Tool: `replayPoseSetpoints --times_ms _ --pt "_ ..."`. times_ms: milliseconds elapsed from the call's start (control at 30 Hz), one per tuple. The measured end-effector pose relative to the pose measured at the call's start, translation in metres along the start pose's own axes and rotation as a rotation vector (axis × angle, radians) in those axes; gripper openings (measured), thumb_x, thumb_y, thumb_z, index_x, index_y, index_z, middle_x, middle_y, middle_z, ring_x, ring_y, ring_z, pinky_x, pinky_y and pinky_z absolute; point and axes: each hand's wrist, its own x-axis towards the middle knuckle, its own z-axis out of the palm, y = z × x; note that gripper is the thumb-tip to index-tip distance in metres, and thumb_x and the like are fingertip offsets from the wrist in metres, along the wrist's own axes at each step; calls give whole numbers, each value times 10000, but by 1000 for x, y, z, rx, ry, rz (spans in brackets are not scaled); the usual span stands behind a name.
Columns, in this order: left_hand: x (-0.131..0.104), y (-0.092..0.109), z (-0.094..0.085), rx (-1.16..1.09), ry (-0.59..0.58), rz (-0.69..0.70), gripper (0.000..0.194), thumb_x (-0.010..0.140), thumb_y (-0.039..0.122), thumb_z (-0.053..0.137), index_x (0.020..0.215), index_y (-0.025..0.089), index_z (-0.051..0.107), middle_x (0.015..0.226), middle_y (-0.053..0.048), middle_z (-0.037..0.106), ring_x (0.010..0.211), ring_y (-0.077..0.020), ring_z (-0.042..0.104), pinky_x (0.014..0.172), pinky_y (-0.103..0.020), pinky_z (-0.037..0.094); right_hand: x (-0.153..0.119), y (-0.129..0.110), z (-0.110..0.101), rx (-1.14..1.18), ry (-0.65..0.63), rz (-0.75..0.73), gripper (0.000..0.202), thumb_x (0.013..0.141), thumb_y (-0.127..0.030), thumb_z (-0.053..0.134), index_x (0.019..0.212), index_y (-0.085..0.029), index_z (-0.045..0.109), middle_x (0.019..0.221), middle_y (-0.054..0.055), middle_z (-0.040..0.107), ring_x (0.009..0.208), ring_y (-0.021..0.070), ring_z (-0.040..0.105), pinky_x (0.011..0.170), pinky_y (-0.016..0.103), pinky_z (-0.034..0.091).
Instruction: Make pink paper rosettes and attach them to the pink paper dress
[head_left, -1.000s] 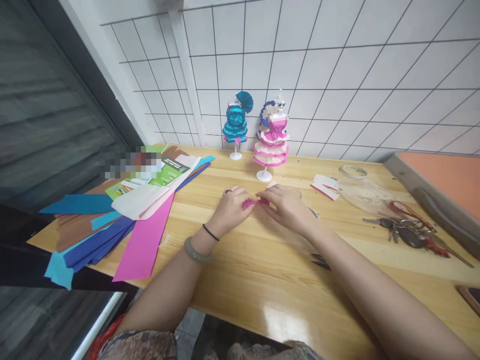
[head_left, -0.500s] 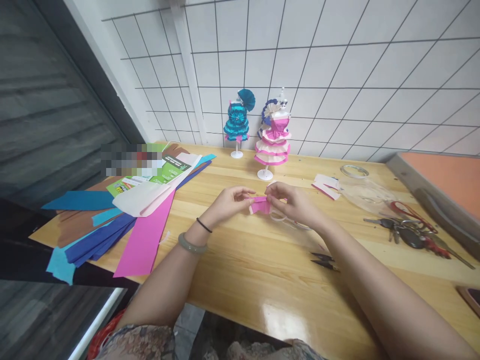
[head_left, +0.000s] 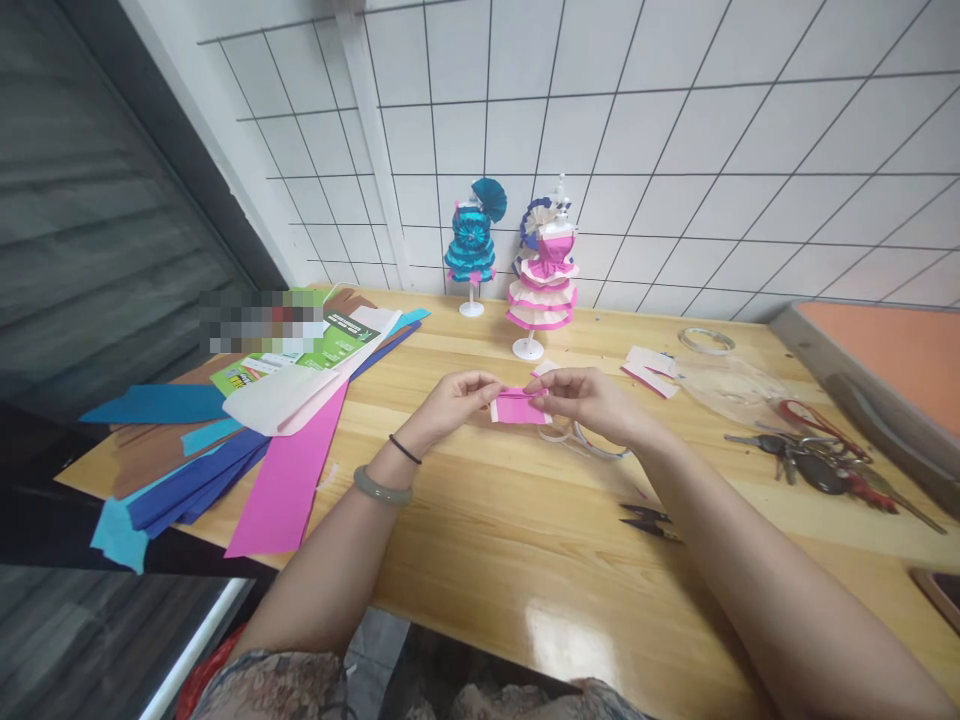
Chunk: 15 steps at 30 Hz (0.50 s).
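Between my hands is a small pink paper piece (head_left: 520, 407) with white edges, folded along its top. My left hand (head_left: 459, 402) pinches its left top corner, and my right hand (head_left: 589, 402) grips the right side between thumb and fingers. Rings of clear tape (head_left: 600, 443) lie under my right hand. Behind stand a dress form in a pink and white tiered dress (head_left: 541, 290) and one in a teal dress (head_left: 471, 245). A blue and white one is partly hidden behind the pink.
Coloured paper strips (head_left: 289, 480) and a green packet (head_left: 341, 340) cover the left side. Small black scissors (head_left: 649, 522) lie by my right forearm. Paper scraps (head_left: 651, 370), a tape roll (head_left: 706, 341), keys (head_left: 817, 468) and a grey-edged tray (head_left: 840, 385) are at the right.
The pink piece has been spread wider and flatter between my hands, so more of its face shows. My right hand has shifted slightly right and its fingers are straighter.
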Motion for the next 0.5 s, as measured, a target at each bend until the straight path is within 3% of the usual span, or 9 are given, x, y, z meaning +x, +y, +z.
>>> replayPoseSetpoints --times_ms 200,500 --pt "-2 0 0 -3 16 -72 335 666 337 687 925 135 622 747 -19 613 666 -101 558 637 -234 427 3 6 -3 2 60 -8 249 670 -382 660 845 -203 665 741 13 651 668 145 587 617 268 452" --pt "-1 -3 -3 -54 11 -102 366 599 271 737 892 115 582 698 0 584 619 -77 549 600 -212 443 2 4 -5 55 -47 -59 227 718 -383 627 837 -191 646 777 14 649 691 132 586 649 264 454"
